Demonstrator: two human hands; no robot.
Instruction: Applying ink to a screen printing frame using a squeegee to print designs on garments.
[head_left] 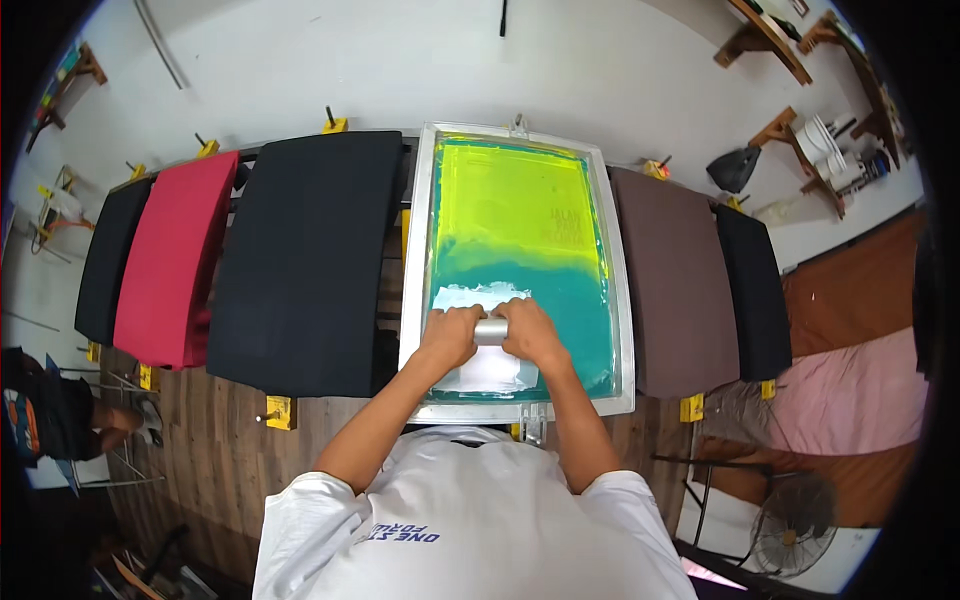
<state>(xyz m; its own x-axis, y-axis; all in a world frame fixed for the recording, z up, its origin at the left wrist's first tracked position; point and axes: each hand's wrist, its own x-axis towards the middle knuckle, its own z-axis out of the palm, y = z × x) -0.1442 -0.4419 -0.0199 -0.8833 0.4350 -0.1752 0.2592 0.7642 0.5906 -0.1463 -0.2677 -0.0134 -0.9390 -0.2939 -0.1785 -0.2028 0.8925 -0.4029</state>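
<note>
Both hands grip a squeegee (491,332) with a silver bar handle over the near half of a screen-printing frame (418,230). My left hand (455,335) is closed round the handle's left part, and my right hand (528,330) round its right part. The squeegee's blade is hidden. Inside the metal-rimmed frame, bright yellow-green ink (500,190) covers the far part of the mesh. Teal mesh (580,330) shows across the nearer part. A white patch (490,372) lies around and below my hands, with a ragged far edge.
Left of the frame stand boards covered in black fabric (300,260) and red fabric (170,260). Brown (680,280) and black fabric-covered boards (757,290) are on the right. Yellow brackets (281,412) jut from the boards' ends. A fan (793,525) stands at lower right; another person (60,415) is at far left.
</note>
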